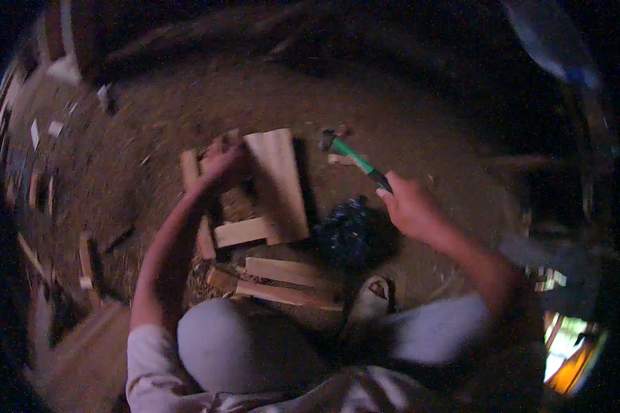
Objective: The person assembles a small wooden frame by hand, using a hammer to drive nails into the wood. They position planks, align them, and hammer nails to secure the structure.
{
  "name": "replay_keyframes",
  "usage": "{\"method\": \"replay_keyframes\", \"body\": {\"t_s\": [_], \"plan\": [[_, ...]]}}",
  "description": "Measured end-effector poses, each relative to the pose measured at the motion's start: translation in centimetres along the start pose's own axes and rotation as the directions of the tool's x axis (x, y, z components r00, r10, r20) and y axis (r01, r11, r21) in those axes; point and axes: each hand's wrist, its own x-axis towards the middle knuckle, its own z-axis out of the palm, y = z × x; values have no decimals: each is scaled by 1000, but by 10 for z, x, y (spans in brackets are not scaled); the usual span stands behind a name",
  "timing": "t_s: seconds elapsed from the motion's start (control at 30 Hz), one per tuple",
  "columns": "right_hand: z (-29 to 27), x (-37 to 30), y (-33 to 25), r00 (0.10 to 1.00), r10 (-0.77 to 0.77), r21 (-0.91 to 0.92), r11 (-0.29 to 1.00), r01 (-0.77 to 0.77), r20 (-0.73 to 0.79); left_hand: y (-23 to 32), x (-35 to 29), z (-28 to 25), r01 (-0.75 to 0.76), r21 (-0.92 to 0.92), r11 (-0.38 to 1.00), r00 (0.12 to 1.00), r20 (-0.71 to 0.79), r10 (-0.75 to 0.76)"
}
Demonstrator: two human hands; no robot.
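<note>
Right hand (415,208) clamps fingers round a green-handled hammer (352,157), right of the pale rectangular wooden frame (282,172) on brown floor (207,103). Left hand (226,155), at the frame's far end, presumably steadies it; finger closure indeterminable.

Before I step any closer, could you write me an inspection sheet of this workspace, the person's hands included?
Surface: brown ground, with pale wood shavings near the pieces.
Things in use: dark-headed, green-and-black-handled hammer; broad, pale, flat wooden board with a short wooden crosspiece at its lower left.
Clutter: narrow, pale wooden strips below the board; what looks like a crumpled, shiny black plastic bag to its right.
Grips: right hand closed around the hammer's handle; left hand by the board's upper left corner, blurred, grip unclear.
Cables: nothing seen.
Surroundings: dim, with a bright patch at lower right.
</note>
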Motion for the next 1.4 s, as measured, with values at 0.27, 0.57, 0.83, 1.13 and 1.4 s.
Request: {"method": "replay_keyframes", "body": {"t_s": [0.27,0.57,0.83,1.13,1.4], "plan": [[-21,28,95,650,-18,-288,887,361,760,79,9,-2,-425,218,878,895,-40,443],[54,106,119,811,-119,-193,942,275,572,115,16,-6,-455,338,824,872,-21,490],[-40,53,125,843,31,-59,998,1,537,132,-10,-40,-438,419,795,868,-34,496],[-46,45,137,866,63,-138,990,7,496,129,-32,-55,-411,461,786,878,-32,478],[-43,43,124,877,44,-127,992,20,478,128,-50,-63,-422,474,773,870,-27,492]]}}
